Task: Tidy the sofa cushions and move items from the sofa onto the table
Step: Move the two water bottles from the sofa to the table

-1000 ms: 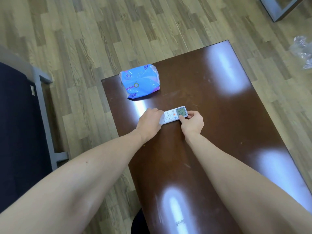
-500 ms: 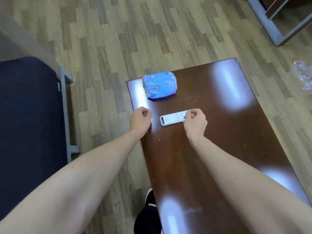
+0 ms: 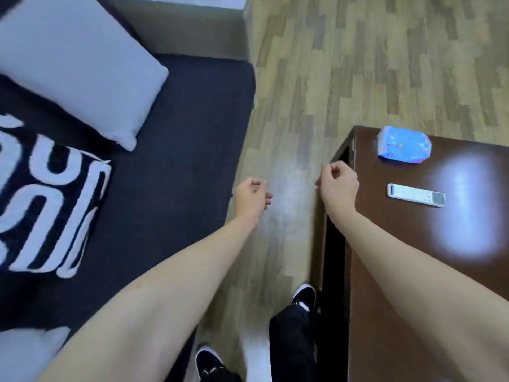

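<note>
Head view: two bare forearms are seen reaching forward over a strip of wood-pattern floor (image 3: 330, 64) between a dark sofa (image 3: 170, 150) on the left and a glossy brown table (image 3: 413, 271) on the right. The left hand (image 3: 252, 198) is held above the sofa's front edge, its fingers curled loosely inward with nothing between them. The right hand (image 3: 338, 186) is held at the table's near left edge, its fingers likewise curled in a loose fist, empty.

On the table, a white remote control (image 3: 416, 194) is laid flat, its small display end turned to the right; the buttons and display are too blurred for any marking to be read. Beyond it, near the table's far corner, a blue plastic-wrapped pack (image 3: 403, 144) is laid; small printing is visible on its wrapper, but it cannot be read. The two items are near each other without touching, and both are apart from the right hand.

On the sofa seat, a pale grey cushion (image 3: 80, 67) is propped toward the back corner. Just in front of it, a dark cushion (image 3: 46, 213) with large white lettering is laid flat; the letters are cropped by the left edge and blurred, so no word can be made out. A corner of another pale cushion (image 3: 27, 354) is seen at the lower left.

Below, dark trousers and black shoes with white soles (image 3: 304, 297) are visible on the floor.
</note>
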